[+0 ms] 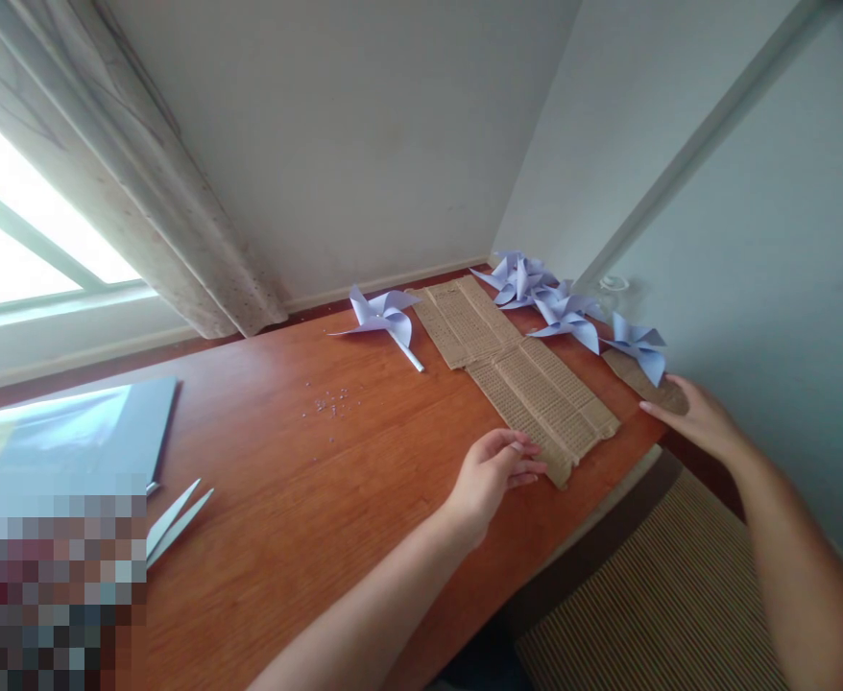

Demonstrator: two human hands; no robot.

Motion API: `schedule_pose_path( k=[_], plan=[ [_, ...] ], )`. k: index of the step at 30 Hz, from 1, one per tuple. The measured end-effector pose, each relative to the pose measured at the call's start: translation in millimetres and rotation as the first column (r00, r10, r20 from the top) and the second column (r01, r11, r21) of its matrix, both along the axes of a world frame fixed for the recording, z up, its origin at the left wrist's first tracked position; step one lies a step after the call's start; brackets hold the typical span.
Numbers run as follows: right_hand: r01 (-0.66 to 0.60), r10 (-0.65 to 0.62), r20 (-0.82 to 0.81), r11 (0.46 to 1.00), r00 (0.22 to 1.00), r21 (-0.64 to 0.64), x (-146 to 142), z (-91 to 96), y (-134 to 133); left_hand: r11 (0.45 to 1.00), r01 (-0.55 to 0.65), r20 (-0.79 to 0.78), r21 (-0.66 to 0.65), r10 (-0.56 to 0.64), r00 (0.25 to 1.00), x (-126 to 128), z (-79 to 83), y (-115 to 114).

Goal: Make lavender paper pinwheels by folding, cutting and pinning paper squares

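Observation:
My left hand [492,472] rests on the wooden table [306,489] with fingers loosely curled, its fingertips at the near end of a long brown cardboard strip [515,369]; it holds nothing. My right hand [691,415] lies flat with fingers stretched out on a smaller cardboard piece [634,374] at the table's right edge, just below a pale blue paper pinwheel [638,345]. More paper pinwheels [529,283] lie in a cluster at the back right corner. One pinwheel with a white stick [384,317] lies alone left of the cardboard.
Scissors [177,518] lie at the near left beside a glossy blue folder [68,432]. Small beads [327,403] are scattered mid-table. A curtain [140,192] and window are at the left, walls behind and right. A striped mat [666,605] lies below the table edge.

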State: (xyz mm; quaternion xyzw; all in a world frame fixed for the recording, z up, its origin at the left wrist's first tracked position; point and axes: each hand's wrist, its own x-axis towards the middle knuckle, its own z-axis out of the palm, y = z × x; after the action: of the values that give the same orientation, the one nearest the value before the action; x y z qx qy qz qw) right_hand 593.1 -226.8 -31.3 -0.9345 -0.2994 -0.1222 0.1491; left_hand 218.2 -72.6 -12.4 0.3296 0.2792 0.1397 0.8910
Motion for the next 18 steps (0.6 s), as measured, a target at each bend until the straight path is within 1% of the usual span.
schedule_pose_path(
  k=[3,5,8,11,14,16,18],
  plan=[
    [-0.103,0.100,-0.218,0.995,0.971,-0.001,7,0.3,-1,1.000,0.003,-0.004,-0.001,-0.003,1.000,-1,1.9,0],
    [-0.111,0.113,-0.290,0.994,0.950,0.025,11,0.5,-2,1.000,0.002,-0.006,-0.001,-0.002,1.000,-1,2.8,0],
    [-0.097,0.116,-0.336,0.993,0.935,0.073,15,2.7,-3,1.000,0.002,-0.009,-0.002,-0.002,1.000,0,2.7,0],
    [-0.031,0.074,-0.313,0.990,0.947,0.137,13,8.8,-2,1.000,0.006,-0.011,-0.001,-0.006,1.000,0,1.9,0],
    [0.085,-0.030,-0.216,0.964,0.976,0.251,3,15.8,-2,1.000,0.001,-0.010,0.002,-0.001,1.000,0,2.2,0],
    [0.133,-0.083,-0.152,0.927,0.985,0.352,-14,17.6,0,1.000,0.000,-0.008,0.006,0.000,1.000,0,3.4,0],
    [0.124,-0.080,-0.117,0.890,0.990,0.439,-41,15.2,6,1.000,0.000,-0.012,0.011,0.000,1.000,-1,5.0,-1]
  ],
)
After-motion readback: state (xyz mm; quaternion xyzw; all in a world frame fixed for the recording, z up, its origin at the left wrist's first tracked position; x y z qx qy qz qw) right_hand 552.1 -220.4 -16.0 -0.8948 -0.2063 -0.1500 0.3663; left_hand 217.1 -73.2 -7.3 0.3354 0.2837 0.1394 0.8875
